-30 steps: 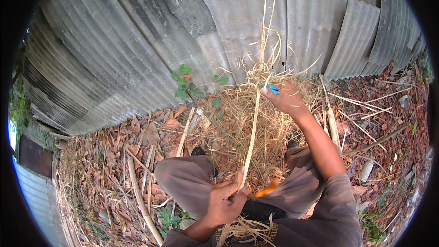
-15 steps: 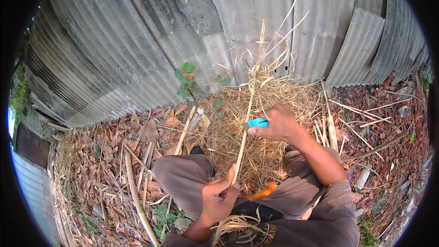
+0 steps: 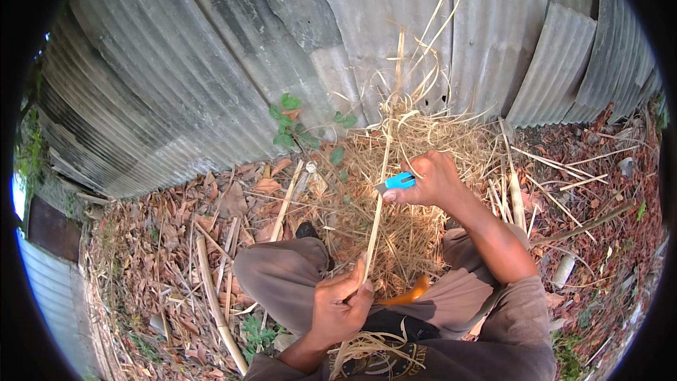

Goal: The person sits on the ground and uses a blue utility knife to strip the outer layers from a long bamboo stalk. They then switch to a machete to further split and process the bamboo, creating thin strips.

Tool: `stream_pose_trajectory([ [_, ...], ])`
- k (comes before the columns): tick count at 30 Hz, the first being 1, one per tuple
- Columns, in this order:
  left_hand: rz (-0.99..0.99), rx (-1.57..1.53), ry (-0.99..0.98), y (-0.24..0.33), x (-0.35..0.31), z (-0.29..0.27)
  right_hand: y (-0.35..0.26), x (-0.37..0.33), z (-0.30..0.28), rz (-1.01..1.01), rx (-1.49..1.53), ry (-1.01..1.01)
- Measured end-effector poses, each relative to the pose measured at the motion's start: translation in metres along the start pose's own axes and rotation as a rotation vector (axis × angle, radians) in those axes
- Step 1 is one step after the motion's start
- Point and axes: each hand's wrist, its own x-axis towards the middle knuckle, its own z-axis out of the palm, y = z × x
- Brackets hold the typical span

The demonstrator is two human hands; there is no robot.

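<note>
The left hand (image 3: 341,307), low in the centre of the frame, has its grip closed, thumb and fingers pinched on the near end of a long, narrow, pale straw-coloured strip of plant fibre (image 3: 377,226); the strip slants up from there through the middle of the frame, its far end standing among loose curled fibres in front of the fence in the upper centre; the right hand (image 3: 430,180), just right of the centre of the frame, has its grip wrapped round a small knife with a bright blue handle and a short grey blade (image 3: 400,180); the blade points left and meets the line of the strip, and I cannot tell whether it touches it or lies just over it; the right thumb is beside the strip, below the blade.

A heap of thin, curled, straw-coloured shavings (image 3: 451,137) spreads behind the right hand and down the centre of the frame; more pale, ribbon-like shavings (image 3: 370,348) lie on the person's dark shirt at the lower edge; a curved orange object (image 3: 407,293), its kind unclear, shows between the bent legs in grey-brown trousers (image 3: 282,275); dry brown leaves (image 3: 187,275) cover the ground at lower left, where a long pale stick (image 3: 217,303) lies; a leafy green plant (image 3: 288,118) stands left of the heap, before a fence of weathered grey corrugated sheets (image 3: 176,85) that fills the upper part of the frame.
</note>
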Motion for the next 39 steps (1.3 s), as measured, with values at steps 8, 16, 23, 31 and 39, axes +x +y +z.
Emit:
stream_pose_trajectory([
  [8,-0.028,-0.009,0.024,-0.001,0.006,0.004,0.013,0.006,0.010,0.085,-0.083,-0.024],
  [16,-0.029,-0.093,-0.020,-0.009,-0.003,0.011,0.051,0.027,-0.005,0.452,-0.165,-0.167],
  [23,-0.035,-0.064,0.024,-0.015,-0.002,0.009,0.054,0.029,0.005,0.565,-0.064,-0.104],
  [31,-0.447,-0.465,0.047,-0.041,0.016,-0.014,0.038,0.016,0.034,0.933,1.185,-0.671],
  [39,-0.416,-0.486,0.100,-0.085,0.019,-0.062,0.002,-0.091,-0.046,0.641,0.354,0.184],
])
